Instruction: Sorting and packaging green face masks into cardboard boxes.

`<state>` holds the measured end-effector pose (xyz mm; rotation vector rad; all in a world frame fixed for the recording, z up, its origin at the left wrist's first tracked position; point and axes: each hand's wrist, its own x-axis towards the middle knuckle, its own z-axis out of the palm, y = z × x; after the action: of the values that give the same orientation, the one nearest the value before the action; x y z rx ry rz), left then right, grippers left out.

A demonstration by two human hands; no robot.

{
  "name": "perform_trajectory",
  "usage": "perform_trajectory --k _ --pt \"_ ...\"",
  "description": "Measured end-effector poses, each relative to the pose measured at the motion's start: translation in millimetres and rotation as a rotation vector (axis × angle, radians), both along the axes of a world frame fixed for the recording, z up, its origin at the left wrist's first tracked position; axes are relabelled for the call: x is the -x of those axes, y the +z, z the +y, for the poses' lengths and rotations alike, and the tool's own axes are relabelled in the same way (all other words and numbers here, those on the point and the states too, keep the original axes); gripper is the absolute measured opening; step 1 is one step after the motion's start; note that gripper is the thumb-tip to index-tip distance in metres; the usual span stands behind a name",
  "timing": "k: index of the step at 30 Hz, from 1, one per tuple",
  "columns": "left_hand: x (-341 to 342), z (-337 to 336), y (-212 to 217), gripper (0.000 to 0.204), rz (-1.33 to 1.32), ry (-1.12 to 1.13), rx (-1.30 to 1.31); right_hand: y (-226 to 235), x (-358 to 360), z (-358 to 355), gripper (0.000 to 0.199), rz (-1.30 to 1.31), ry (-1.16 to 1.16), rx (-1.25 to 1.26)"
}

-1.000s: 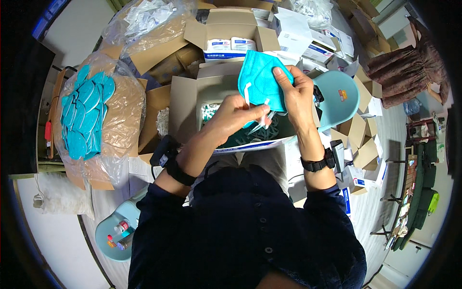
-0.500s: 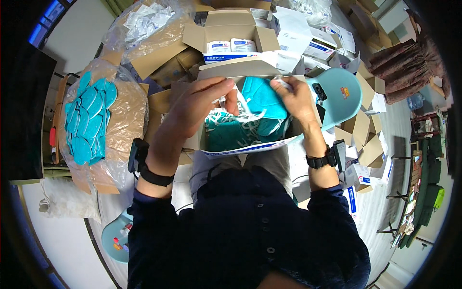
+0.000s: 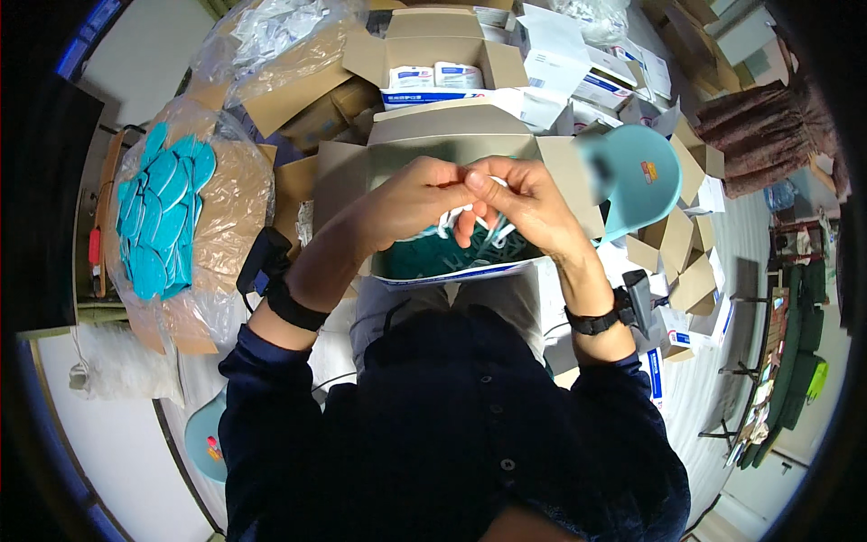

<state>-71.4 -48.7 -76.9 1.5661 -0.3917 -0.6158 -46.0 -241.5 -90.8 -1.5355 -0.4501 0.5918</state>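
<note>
My left hand point(image 3: 406, 200) and my right hand point(image 3: 528, 203) meet fingertip to fingertip over an open cardboard box point(image 3: 452, 135) on my lap. Both pinch the thin white straps point(image 3: 470, 219) of a teal face mask. The straps loop down from my fingers into the box. Teal masks point(image 3: 424, 259) lie in the box under my hands, mostly hidden by them. I wear a dark wristband on each wrist.
A plastic-lined carton of teal masks point(image 3: 158, 217) stands at my left. Behind the open box is a carton of small white-and-blue packs point(image 3: 433, 72). A teal chair point(image 3: 637, 176) and several flat cartons point(image 3: 677, 253) are at my right, a teal stool point(image 3: 203, 443) at lower left.
A second ago my right hand held a teal mask up above the box. The mask went down into the box, and both hands now pinch its white straps.
</note>
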Motion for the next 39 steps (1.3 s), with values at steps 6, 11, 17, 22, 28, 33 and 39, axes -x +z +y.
perform_trajectory --k 6,11,17,22,28,33,39 --pt "9.9 -0.9 2.2 0.028 0.033 0.047 -0.023 -1.4 -2.9 -12.3 0.026 -0.089 -0.003 0.102" --pt "13.3 -2.2 -3.3 0.031 0.026 0.08 -0.124 5.5 -6.0 -17.8 0.019 -0.048 -0.211 -0.002" --pt "19.2 15.0 -4.0 0.03 0.083 0.093 -0.151 -2.3 -25.4 -27.7 0.03 -0.25 -0.392 0.236" --pt "25.4 34.6 2.9 0.029 0.139 0.075 -0.145 -10.3 -40.8 -38.0 0.035 -0.348 -0.463 0.225" --pt "31.4 54.3 6.0 0.027 0.188 0.091 -0.124 -18.4 -51.3 -52.3 0.036 -0.418 -0.543 0.258" --pt "25.8 79.4 3.6 0.028 0.308 0.187 -0.09 -19.2 -60.6 -75.4 0.027 -0.307 -0.711 0.183" --pt "6.3 43.8 -19.7 0.032 0.409 0.158 0.122 -1.5 -21.5 -13.8 0.023 -0.498 -0.278 0.46"
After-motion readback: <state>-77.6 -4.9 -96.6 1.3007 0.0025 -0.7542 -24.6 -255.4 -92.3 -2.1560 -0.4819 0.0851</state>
